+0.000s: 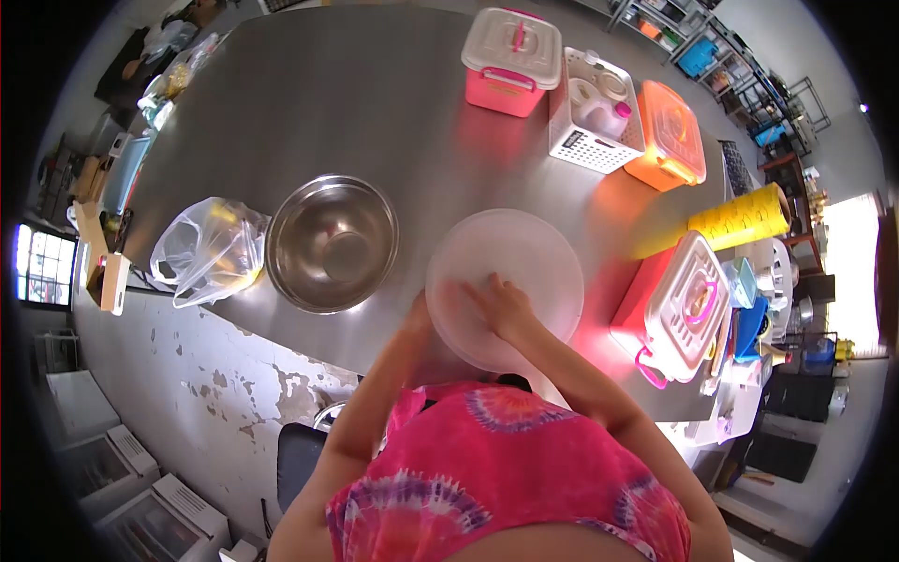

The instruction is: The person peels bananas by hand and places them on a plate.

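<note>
A round, translucent white plastic lid [546, 262] is in front of me at the near edge of the steel table. My left hand [419, 314] is at its left rim, with the fingers going under it; a pinkish patch shows through the plastic there. On top of the lid, my right hand [503, 306] lies with its fingers spread, touching the surface near the middle. To the left stands a wide stainless steel bowl [292, 234], with nothing in it. Beside that bowl sits a clear plastic bag [211, 251] with something yellow inside.
At the back right are a pink lidded box [510, 89], a white basket [596, 150] with bottles, and an orange lidded box [667, 136]. A yellow roll [744, 220] and a red box [670, 304] with a clear lid stand to my right.
</note>
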A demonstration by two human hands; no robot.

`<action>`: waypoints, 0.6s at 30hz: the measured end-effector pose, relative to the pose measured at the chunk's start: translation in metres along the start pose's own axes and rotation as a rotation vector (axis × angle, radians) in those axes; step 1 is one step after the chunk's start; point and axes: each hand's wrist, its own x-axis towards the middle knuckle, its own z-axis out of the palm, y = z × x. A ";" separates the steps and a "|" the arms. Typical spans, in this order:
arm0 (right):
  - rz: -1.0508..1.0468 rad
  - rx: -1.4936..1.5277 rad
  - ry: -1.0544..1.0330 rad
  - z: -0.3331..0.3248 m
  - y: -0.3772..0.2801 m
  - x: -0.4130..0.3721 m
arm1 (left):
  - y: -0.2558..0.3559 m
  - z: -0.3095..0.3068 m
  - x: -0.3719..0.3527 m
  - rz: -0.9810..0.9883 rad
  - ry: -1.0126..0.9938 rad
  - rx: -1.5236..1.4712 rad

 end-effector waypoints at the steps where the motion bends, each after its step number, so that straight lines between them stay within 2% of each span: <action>1: 0.013 0.006 -0.002 -0.003 -0.002 0.001 | 0.007 -0.001 -0.001 -0.054 -0.031 -0.116; 2: 0.043 0.035 -0.040 -0.007 -0.004 0.003 | 0.010 -0.002 -0.002 -0.058 -0.042 -0.108; 4: 0.080 0.072 -0.078 -0.007 -0.006 0.003 | 0.013 -0.003 -0.002 -0.136 -0.084 -0.303; 8: 0.060 0.068 -0.022 -0.007 -0.006 0.002 | 0.002 -0.007 0.007 -0.127 -0.110 -0.233; 10: 0.062 0.082 -0.027 -0.007 -0.005 0.003 | -0.003 -0.009 0.005 0.064 -0.205 -0.327; 13: 0.051 0.079 0.036 -0.005 -0.004 -0.003 | -0.002 -0.006 0.006 0.062 -0.160 -0.222; 16: 0.074 0.095 -0.013 -0.012 -0.006 -0.008 | 0.009 -0.004 0.002 0.079 -0.137 -0.069; 18: 0.099 0.063 0.003 -0.005 -0.006 -0.006 | 0.006 -0.003 0.005 0.027 -0.131 -0.140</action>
